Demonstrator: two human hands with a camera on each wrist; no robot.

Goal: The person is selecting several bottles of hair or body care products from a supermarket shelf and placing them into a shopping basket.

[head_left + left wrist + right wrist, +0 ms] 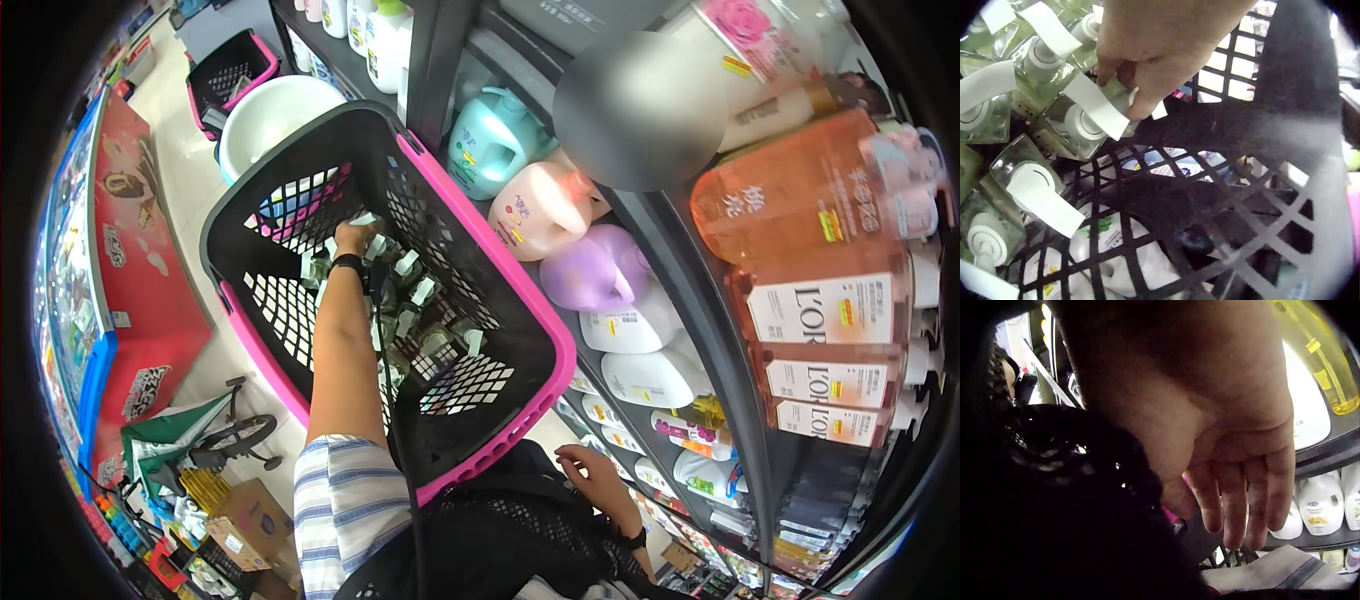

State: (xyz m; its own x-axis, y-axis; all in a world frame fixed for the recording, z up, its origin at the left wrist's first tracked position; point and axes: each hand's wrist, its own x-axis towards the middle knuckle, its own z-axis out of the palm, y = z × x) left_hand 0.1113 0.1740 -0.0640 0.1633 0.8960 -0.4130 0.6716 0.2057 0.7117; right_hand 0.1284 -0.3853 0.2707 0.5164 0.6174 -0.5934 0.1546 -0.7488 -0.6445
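Note:
A black basket with a pink rim [487,232] holds several clear, greenish pump bottles [422,291] with white tops. My left hand [352,238] reaches down among them at the basket's far end. The left wrist view shows this hand [1163,47] with thumb and fingers curled round a pump bottle [1063,134] beside the lattice wall [1213,125]; its fingertips are partly hidden by the white pump head. Outside the basket, near the body, my right hand [598,485] hangs with nothing in it. In the right wrist view the right hand's [1229,456] fingers are loosely extended.
Shelves on the right carry large bottles, among them a teal one [490,140], a purple one [595,268] and orange ones [790,190]. A white basin [280,115] and another basket [228,78] stand beyond. On the left are a red freezer [150,220] and a cardboard box [250,525].

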